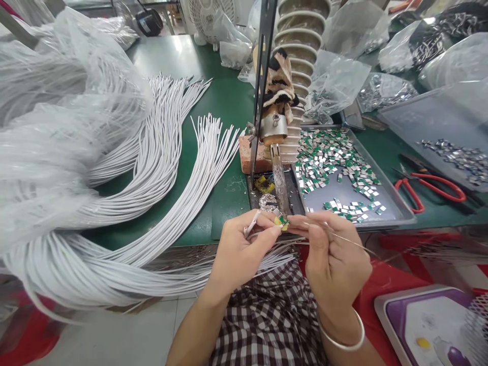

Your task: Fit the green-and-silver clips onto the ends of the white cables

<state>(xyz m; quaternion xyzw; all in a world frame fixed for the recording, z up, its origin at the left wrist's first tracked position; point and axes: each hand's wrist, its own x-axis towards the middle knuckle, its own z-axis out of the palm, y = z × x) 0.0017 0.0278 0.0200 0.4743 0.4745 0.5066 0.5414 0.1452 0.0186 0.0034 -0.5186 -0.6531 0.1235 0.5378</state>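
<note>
My left hand (244, 249) is closed, its thumb and fingers pinching a small green circuit board with a metal plug (282, 221). A white cable end (251, 224) curls between the same fingers. Thin solder wire (348, 238) runs through my closed right hand (337, 256), whose fingertips come close to the board. Directly above the board is the lower end of a mounted soldering iron (280, 178), pointing down; whether they touch I cannot tell. Fingers partly hide the joint. Below my hands, more white cables (183, 277) lie across the lap.
Thick bundles of white cable (160, 152), partly in clear plastic, cover the left. A grey tray (320, 195) of small green boards stands right of the iron, with red-handled pliers (430, 185) beyond. A brick (251, 155) and ribbed hose (303, 46) stand behind the iron.
</note>
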